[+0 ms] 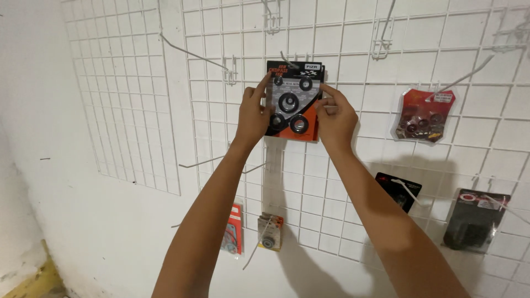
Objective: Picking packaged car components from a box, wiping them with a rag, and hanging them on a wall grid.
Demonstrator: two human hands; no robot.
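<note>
Head view: a black-and-orange blister pack of ring seals (293,99) sits upright at upper centre of the frame against a white wire grid panel (353,49), under a hook. Left hand (253,113) and right hand (335,117) each pinch one side edge (equally near); open grid lies around it.

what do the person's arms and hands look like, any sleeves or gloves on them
Both arms are bare from the bottom of the frame up, with no sleeves in view. The left hand and right hand wear no gloves; no rings, watch or bands show.
</note>
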